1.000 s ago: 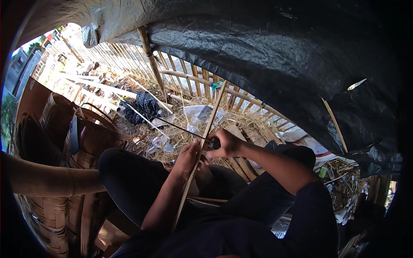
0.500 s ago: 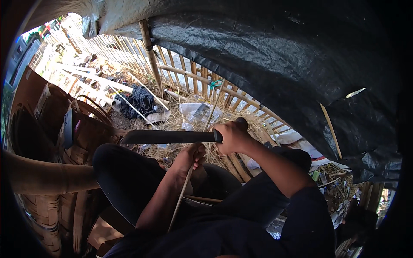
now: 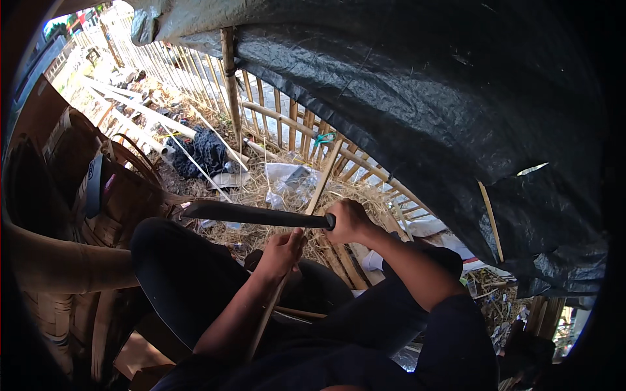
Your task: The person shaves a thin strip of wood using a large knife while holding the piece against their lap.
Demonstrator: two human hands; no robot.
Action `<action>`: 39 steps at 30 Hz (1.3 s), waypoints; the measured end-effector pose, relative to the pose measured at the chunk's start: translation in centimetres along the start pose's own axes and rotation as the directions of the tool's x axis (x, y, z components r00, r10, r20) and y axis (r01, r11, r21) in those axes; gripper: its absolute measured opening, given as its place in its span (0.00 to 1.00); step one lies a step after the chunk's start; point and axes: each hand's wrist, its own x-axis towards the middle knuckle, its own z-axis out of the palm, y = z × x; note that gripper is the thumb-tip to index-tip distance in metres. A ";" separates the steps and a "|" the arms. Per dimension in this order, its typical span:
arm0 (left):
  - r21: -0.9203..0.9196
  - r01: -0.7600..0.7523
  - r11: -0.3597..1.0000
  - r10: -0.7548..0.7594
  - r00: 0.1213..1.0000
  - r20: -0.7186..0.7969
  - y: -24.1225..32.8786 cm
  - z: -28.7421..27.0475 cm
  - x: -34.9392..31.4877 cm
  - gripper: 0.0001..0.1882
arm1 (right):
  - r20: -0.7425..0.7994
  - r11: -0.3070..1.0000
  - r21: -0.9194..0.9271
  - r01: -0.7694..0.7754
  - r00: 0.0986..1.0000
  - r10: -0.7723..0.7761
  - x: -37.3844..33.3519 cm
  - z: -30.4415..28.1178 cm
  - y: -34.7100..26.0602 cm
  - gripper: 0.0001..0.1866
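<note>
My right hand (image 3: 348, 221) is closed round the handle of a machete (image 3: 257, 214). Its dark, broad blade points left, lying across a long pale bamboo strip (image 3: 323, 179). Just below the blade, my left hand (image 3: 282, 253) grips that strip, thumb on top. From my lap the strip slants up and away, past the blade toward the fence. Where blade and strip cross, I cannot tell how deep the edge sits. The strip's lower end is hidden against my dark clothes.
A bamboo fence (image 3: 293, 124) stands ahead, under a black tarpaulin (image 3: 417, 98). Straw and shavings (image 3: 355, 192) litter the ground, with a dark bundled sheet (image 3: 199, 153) beyond. At left are woven baskets (image 3: 124, 208) and a thick bamboo pole (image 3: 72, 260).
The bamboo strip has turned, showing a broader face. The machete's handle end has dropped a little, so the blade now slopes slightly down to the right. My left hand has shifted slightly lower.
</note>
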 end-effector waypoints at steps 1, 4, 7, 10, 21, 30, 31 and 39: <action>0.006 0.027 1.000 -0.027 1.000 -0.003 -0.1 0.1 -0.1 0.24 | 0.006 1.000 -0.005 -0.004 1.000 0.004 0.2 0.1 0.1 0.09; 0.041 0.012 0.999 -0.012 1.000 -0.006 -0.4 -0.2 0.0 0.25 | 0.028 1.000 -0.024 0.019 0.999 -0.018 1.0 0.4 0.6 0.08; 0.036 0.013 0.999 -0.012 1.000 -0.027 -0.4 -0.3 0.1 0.25 | -0.018 0.995 0.018 0.102 0.995 -0.102 1.6 0.2 0.4 0.06; 0.027 0.021 0.999 -0.019 0.999 -0.042 0.2 -0.3 0.1 0.25 | -0.002 0.995 -0.044 0.095 0.995 -0.095 2.2 -0.3 0.2 0.06; 0.067 0.054 0.996 -0.059 0.994 0.087 0.8 0.2 -2.1 0.27 | -0.332 0.943 0.109 -0.313 0.883 0.332 5.1 -4.6 7.8 0.09; -0.124 0.063 0.990 -0.051 0.994 0.099 1.2 -0.7 -2.4 0.26 | -0.067 0.977 -0.183 0.110 0.990 -0.124 2.6 -3.0 0.5 0.05; -0.123 0.052 0.991 -0.039 0.994 0.105 1.1 -0.5 -2.5 0.26 | -0.155 0.981 -0.181 0.065 0.984 -0.093 2.9 -3.8 1.0 0.05; -0.286 0.156 0.946 -0.078 0.961 0.265 3.4 1.2 -3.5 0.25 | -0.417 0.799 0.396 -0.453 0.686 0.596 5.3 -4.9 13.0 0.15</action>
